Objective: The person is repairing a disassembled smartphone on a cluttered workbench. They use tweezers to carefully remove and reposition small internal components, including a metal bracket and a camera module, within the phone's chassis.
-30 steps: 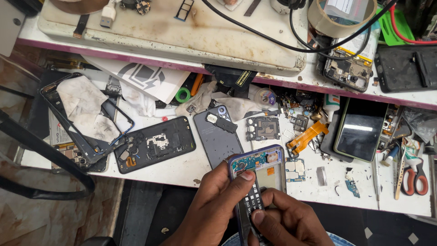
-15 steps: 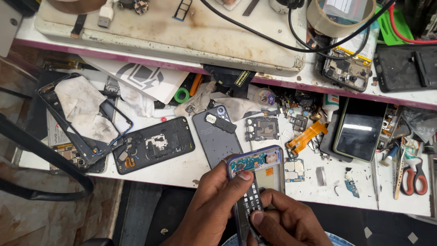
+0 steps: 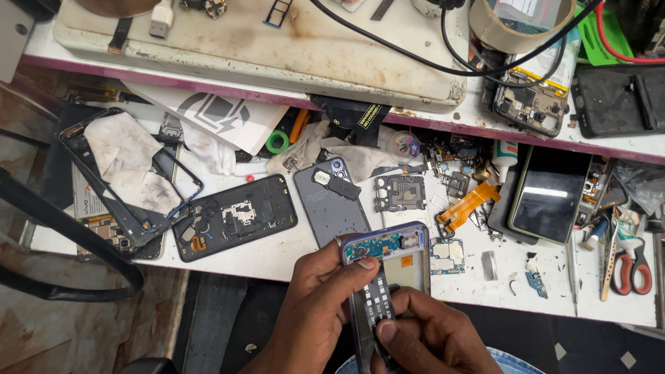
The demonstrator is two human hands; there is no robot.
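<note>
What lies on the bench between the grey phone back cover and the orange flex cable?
In the head view, a dark square circuit frame lies between the grey back cover and the orange flex cable.

I hold an opened phone point(image 3: 388, 266) over the near edge of the counter point(image 3: 277, 256), my left hand point(image 3: 318, 305) on its left side, my right hand point(image 3: 422, 339) below it. Just behind it lies a back cover point(image 3: 331, 202), with a phone frame point(image 3: 235, 216) to its left and a circuit board point(image 3: 400, 192) to its right. Far right lie scissors point(image 3: 632, 266). On the shelf point(image 3: 242, 41) behind sits a tape roll point(image 3: 519, 24).
</note>
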